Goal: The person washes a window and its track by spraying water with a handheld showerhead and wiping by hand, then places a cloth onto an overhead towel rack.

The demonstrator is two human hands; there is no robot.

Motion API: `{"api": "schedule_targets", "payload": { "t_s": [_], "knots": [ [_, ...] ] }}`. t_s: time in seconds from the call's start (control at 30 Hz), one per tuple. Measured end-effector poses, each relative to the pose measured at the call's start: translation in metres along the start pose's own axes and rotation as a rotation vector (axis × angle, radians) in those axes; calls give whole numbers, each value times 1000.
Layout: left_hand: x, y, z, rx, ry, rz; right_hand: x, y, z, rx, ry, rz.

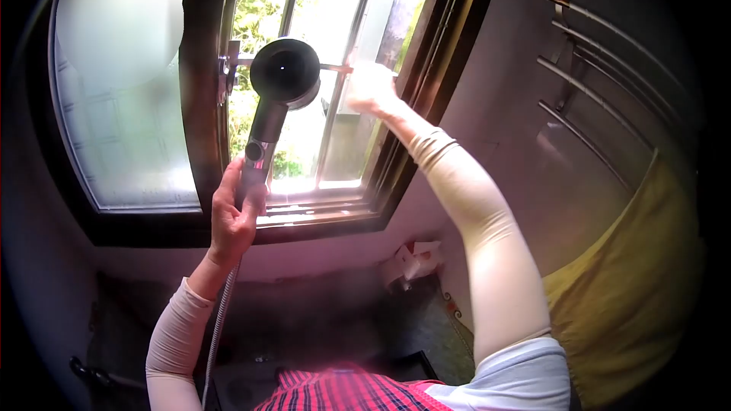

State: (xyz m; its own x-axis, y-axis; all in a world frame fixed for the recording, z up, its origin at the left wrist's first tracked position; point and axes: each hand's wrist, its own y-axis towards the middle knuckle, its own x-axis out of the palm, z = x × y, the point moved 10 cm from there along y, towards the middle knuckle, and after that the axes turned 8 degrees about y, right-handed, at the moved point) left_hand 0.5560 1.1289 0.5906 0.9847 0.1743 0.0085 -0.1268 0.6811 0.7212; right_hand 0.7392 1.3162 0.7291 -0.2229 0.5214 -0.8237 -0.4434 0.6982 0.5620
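Note:
My left hand (234, 213) is wrapped round the handle of a dark handheld shower head (285, 72), held up in front of the window. The shower head's round face is toward me, and a ribbed metal hose (218, 327) runs down from the handle past my wrist. My right hand (370, 89) reaches up to the bright window opening (335, 144), right of the shower head. Its fingers look closed at a thin bar-like piece (335, 68), but glare washes out the details. What they grip cannot be made out.
A frosted pane (126, 106) fills the window's left side within a dark frame (202, 91). Metal towel rails (594, 87) are on the right wall, with a yellow cloth (628, 289) below. A white paper-like packet (417, 260) sits in the corner under the window.

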Motion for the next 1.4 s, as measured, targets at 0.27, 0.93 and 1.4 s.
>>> {"api": "schedule_targets", "payload": {
  "t_s": [0.27, 0.93, 1.4],
  "knots": [
    [-11, -2, -13, -1, 71, 23, -1, -7, 20, -152, -321, -108],
    [-10, -20, -15, -75, 88, 49, 17, 27, -64, -381, 150, 88],
    [-21, -28, -30, -150, 61, -1, 20, -6, -107, -501, 477, -29]
  ]
}}
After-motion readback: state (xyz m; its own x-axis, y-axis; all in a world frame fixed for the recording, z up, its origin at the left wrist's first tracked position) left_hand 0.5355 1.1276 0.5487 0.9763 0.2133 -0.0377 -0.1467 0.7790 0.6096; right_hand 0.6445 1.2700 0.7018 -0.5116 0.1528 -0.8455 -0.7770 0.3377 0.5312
